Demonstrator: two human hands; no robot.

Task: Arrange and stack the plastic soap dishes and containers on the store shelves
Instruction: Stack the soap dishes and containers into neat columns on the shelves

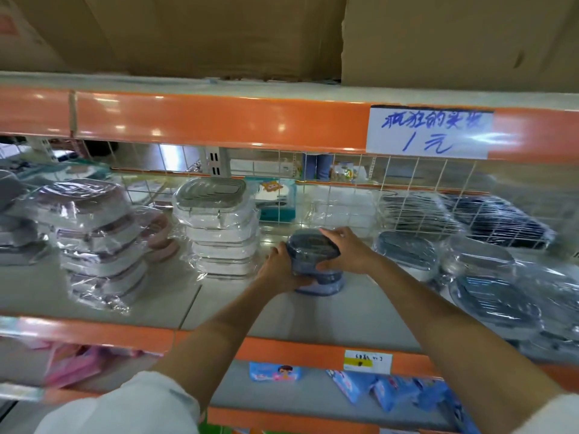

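Note:
A short stack of blue-grey soap dishes (313,249) in clear wrap stands on the middle shelf (360,308). My left hand (279,270) grips its left side and my right hand (344,250) grips its right side, with fingers over the top dish. To the left rises a tall stack of white and grey dishes (219,227). Further left is a leaning stack of pink-lidded dishes (94,242). Loose blue-grey dishes (407,252) in wrap lie scattered to the right.
A wire grid (407,195) backs the shelf, with dark wrapped racks (498,220) leaning on it. An orange beam (219,120) with a handwritten price sign (429,133) runs overhead, cardboard boxes above it. Blue packets (391,389) lie on the lower shelf.

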